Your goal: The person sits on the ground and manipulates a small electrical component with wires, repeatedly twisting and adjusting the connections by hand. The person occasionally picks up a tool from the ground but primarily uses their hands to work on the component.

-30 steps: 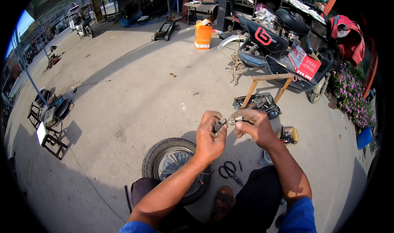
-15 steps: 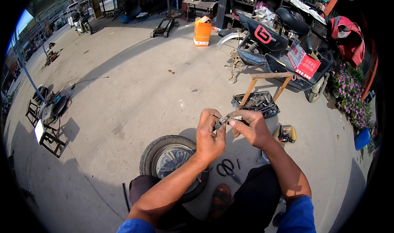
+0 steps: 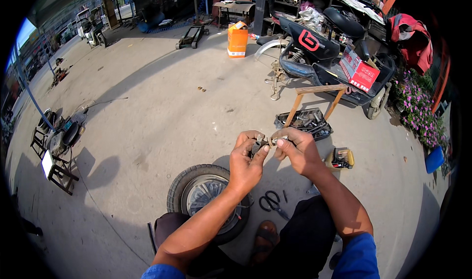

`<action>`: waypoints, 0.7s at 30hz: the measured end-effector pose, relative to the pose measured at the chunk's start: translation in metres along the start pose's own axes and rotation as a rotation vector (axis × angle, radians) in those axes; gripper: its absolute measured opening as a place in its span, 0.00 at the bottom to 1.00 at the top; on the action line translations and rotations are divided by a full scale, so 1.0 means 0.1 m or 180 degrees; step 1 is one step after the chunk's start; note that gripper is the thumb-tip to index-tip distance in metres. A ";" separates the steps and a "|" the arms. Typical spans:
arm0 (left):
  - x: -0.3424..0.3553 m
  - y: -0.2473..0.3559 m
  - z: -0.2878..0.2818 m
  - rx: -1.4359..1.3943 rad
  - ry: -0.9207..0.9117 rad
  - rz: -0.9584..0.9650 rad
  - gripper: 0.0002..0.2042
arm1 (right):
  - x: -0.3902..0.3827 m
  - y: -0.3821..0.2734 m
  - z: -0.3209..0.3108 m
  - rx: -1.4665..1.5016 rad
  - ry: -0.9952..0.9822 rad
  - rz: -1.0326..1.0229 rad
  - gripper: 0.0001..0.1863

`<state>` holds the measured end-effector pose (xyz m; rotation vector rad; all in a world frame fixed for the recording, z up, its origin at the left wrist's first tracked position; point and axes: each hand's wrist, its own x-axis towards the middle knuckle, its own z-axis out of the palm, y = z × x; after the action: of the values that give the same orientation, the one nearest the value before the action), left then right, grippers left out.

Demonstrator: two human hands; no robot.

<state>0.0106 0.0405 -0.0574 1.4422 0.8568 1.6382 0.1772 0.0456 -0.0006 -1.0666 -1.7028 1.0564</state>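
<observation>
Two bare hands are working close together at chest front, out over the concrete floor, up and to the right of the wheel (image 3: 183, 185). Left hand (image 3: 247, 162) is gripping a small dark part (image 3: 257, 145) between thumb and curled fingers; right hand (image 3: 298, 151) is pinching a small pale metal piece (image 3: 275, 140) just beside it. Can't tell from here whether the two are touching. Doing it well, I'd say, is meaning: left anchoring, right doing the fine moves, ends lining up before any pressure, no forcing, wrists staying low so a dropped bit isn't rolling far. Scissors (image 3: 278, 208) are lying below the hands, within easy reach. Labels: orange box (image 3: 237, 47) is carrying pale print, too small for me; red-and-white carton (image 3: 364, 76) is showing bold white characters; the scooter's black front panel (image 3: 324, 53) is wearing a red looped emblem. Nothing legible is showing on the hand-held parts.
</observation>
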 end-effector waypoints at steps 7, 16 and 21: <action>0.03 0.01 -0.07 -0.0479 -0.0411 -0.0344 0.06 | 0.02 0.02 -0.07 0.0201 0.0188 -0.0221 0.12; 0.04 0.11 -0.07 -0.0244 -0.0175 -0.0204 0.05 | 0.02 -0.13 0.04 0.0322 0.0243 0.0070 0.14; 0.02 0.11 -0.06 -0.0282 -0.0052 -0.0194 0.04 | 0.02 -0.15 0.06 0.0488 0.0323 0.0060 0.14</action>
<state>0.0030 0.0369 -0.0476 1.3540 0.8012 1.5970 0.1678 0.0423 0.0120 -1.0221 -1.5090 1.1072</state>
